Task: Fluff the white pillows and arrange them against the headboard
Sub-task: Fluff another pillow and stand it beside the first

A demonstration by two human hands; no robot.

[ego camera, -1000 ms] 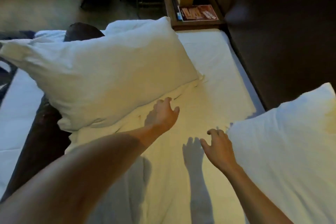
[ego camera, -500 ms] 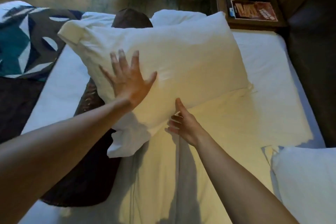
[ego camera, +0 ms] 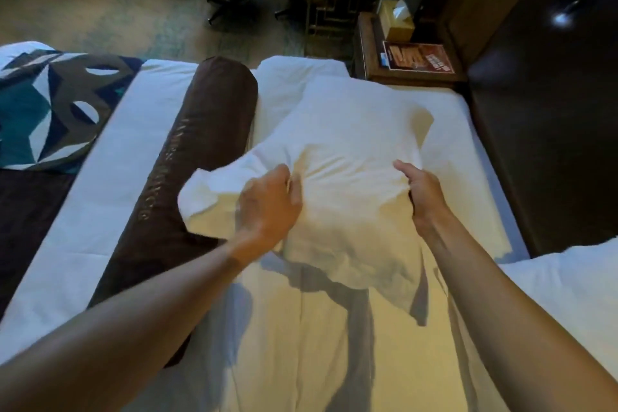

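A white pillow is held up over the middle of the bed, crumpled between both hands. My left hand grips its left side, fingers sunk into the cloth. My right hand clutches its right side. A second white pillow lies at the right edge of the bed, apart from both hands. Part of a third white pillow shows behind the held one. The dark padded headboard runs along the right side of the view.
A long brown bolster lies on the bed to the left of the held pillow. A patterned teal cushion sits at far left. A wooden nightstand with a tissue box and a card stands beyond the bed. Chairs stand on the carpet.
My left hand went from an open palm on the pillow's face to a grip on its left side. My right hand moved from its lower edge to its right side. The pillow is bunched and lifted.
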